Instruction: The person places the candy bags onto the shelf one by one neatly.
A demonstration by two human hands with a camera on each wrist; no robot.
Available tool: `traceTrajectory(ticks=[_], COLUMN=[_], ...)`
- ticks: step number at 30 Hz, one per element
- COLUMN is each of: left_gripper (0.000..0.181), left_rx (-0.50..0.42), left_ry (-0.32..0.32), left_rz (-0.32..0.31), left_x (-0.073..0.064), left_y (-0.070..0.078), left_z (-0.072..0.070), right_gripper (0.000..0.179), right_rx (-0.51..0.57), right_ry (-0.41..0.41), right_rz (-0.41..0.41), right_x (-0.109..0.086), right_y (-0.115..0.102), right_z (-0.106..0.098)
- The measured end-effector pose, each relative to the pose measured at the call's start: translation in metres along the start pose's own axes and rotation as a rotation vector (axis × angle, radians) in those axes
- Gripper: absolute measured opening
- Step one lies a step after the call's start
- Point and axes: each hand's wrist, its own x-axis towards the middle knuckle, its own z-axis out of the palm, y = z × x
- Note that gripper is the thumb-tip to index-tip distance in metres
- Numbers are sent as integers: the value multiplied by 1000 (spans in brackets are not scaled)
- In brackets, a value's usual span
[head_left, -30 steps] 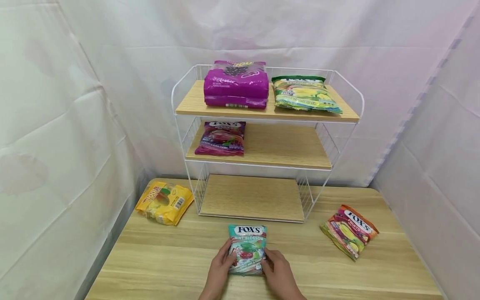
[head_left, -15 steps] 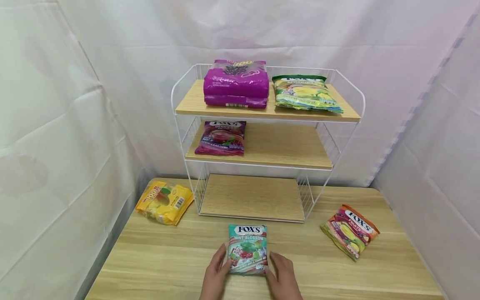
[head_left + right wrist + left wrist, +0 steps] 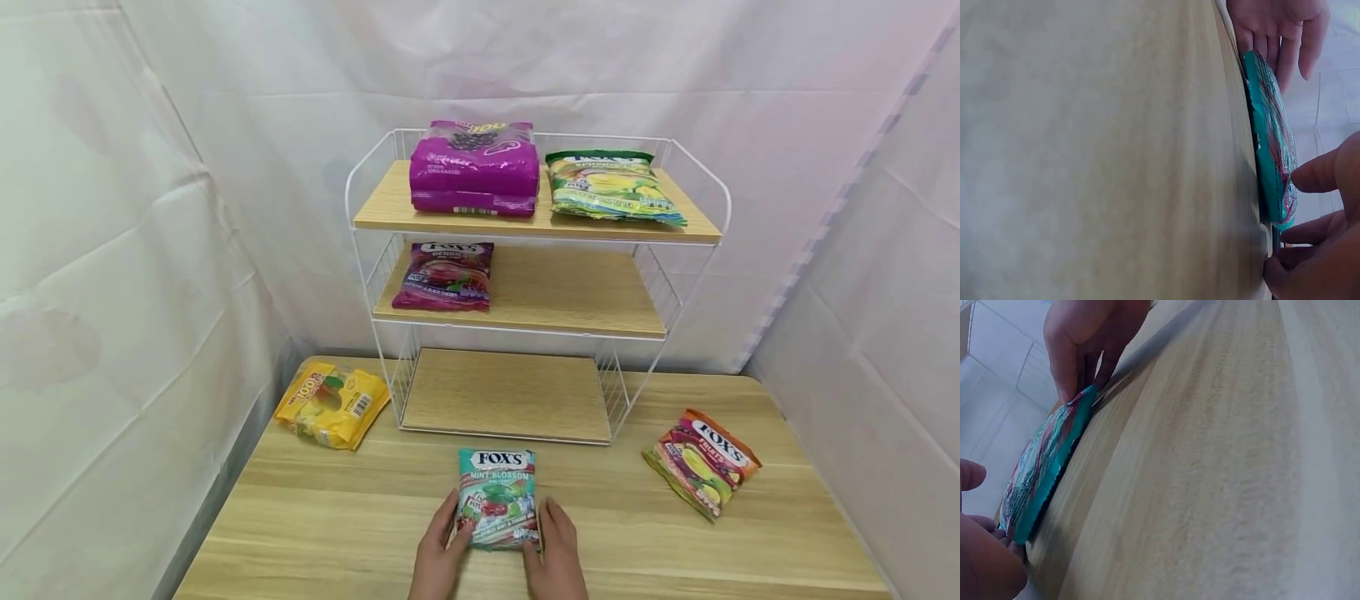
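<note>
A teal candy bag printed "Fox's Mint Blossom" lies face up on the table in front of the rack. My left hand is at its left edge. In the right wrist view the left hand's fingers reach the bag's end, with the thumb raised away from it. My right hand is at the right edge, fingers loosely extended. Its thumb touches the upper face of the candy bag in the right wrist view, while its other fingers lie low beside the end.
Behind stands a white wire rack with wooden shelves. Its top shelf bears a purple bag and a green-yellow bag; a dark purple bag sits below. A yellow bag lies left, an orange-red bag right.
My right hand drew slightly away from the candy bag, then came back in toward its edge. My left hand also shifted a little outward and back. The bag has barely moved.
</note>
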Motion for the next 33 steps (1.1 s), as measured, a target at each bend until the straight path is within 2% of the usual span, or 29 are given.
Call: traceTrajectory(ticks=[8, 13, 17, 21, 25, 33], left_gripper=[63, 65, 61, 55, 53, 51], left_rx=[25, 30, -11, -38, -59, -103], left_ry=[-47, -39, -36, -63, -89, -116], left_rz=[19, 0, -6, -44, -72, -142], left_x=[2, 5, 7, 9, 8, 5], left_y=[1, 2, 1, 1, 0, 0], left_z=[-2, -3, -5, -8, -9, -9], right_gripper=[64, 68, 68, 68, 68, 70], right_rx=[46, 87, 82, 66, 98, 201], right_ry=[-10, -26, -27, -31, -45, -86], right_rz=[-32, -2, -9, -27, -27, 40], right_x=[0, 1, 3, 5, 3, 1], right_y=[-2, -10, -13, -12, -11, -13], right_z=[3, 3, 3, 4, 4, 0])
